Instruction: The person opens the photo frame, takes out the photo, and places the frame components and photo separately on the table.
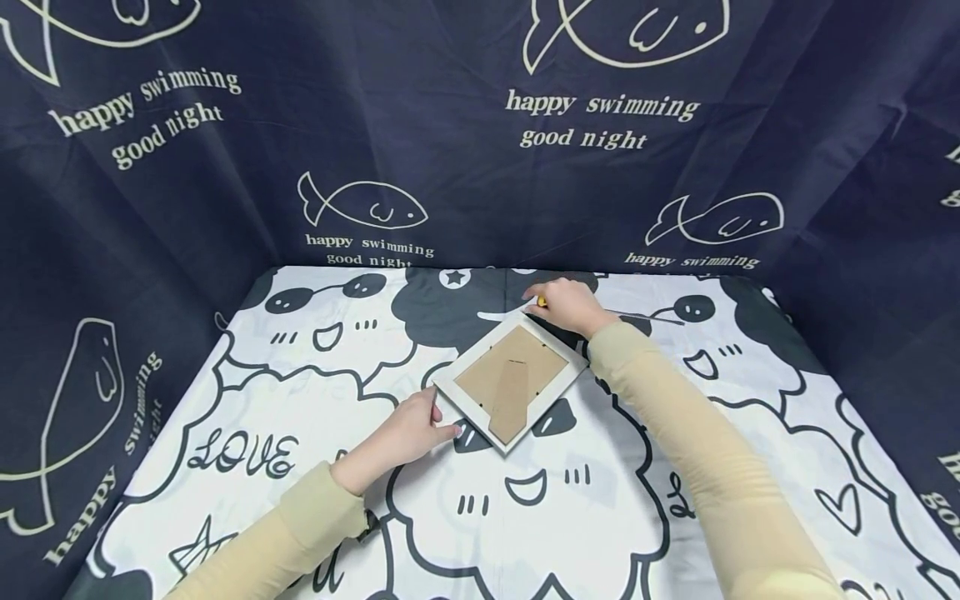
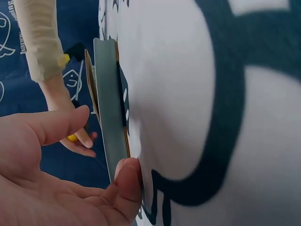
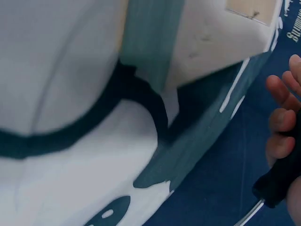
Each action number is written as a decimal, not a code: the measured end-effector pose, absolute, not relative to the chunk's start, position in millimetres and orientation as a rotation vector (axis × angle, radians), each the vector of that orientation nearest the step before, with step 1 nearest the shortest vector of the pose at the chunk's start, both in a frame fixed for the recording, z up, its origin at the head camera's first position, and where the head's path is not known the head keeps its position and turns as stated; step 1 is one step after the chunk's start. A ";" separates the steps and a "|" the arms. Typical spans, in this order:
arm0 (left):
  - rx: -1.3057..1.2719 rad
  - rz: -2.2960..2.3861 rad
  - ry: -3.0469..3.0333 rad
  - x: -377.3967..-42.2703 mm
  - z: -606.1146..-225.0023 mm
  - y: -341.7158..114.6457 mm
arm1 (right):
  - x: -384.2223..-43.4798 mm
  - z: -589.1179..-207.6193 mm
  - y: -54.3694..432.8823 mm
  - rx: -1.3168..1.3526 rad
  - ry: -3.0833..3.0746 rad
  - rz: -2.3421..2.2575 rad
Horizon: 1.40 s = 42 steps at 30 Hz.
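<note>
A white picture frame lies face down on the patterned cloth, turned like a diamond. Its brown backboard shows, with a stand leg folded flat and small dark tabs along the edge. At the frame's left corner is my left hand; in the left wrist view a fingertip touches the frame's side, while the thumb stays apart. Beyond the far corner, my right hand grips a screwdriver by its black and yellow handle. The screwdriver's metal shaft points to the right.
A white cloth with black cartoon sheep covers the table. Dark blue curtains printed with fish and words hang behind it and along both sides, close to the table's far edge.
</note>
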State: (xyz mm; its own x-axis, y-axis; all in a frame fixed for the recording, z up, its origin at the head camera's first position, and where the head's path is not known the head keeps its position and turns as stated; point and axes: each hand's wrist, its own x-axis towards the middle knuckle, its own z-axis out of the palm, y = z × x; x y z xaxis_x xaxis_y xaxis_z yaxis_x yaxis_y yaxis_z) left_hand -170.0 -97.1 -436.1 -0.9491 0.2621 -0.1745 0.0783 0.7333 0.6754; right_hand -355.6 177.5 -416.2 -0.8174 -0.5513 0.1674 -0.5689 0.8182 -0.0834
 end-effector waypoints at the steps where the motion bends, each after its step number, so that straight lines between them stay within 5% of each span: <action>1: 0.272 1.017 2.680 -169.3 -436.3 -96.2 | -356.5 -418.3 176.2 0.877 -2.889 0.192; 14: 0.569 0.664 2.872 -161.5 -436.6 -72.1 | -362.0 -429.9 164.5 0.883 -3.019 0.204; 23: 1.003 0.253 3.089 -168.3 -431.9 -57.1 | -364.3 -433.6 162.3 0.884 -3.025 0.213; 34: 1.838 -0.087 2.767 -182.1 -426.6 -46.4 | -361.4 -429.9 161.9 0.872 -3.052 0.228; 42: 2.014 -0.192 2.648 -187.7 -427.7 -47.2 | -361.3 -430.7 160.7 0.858 -3.067 0.242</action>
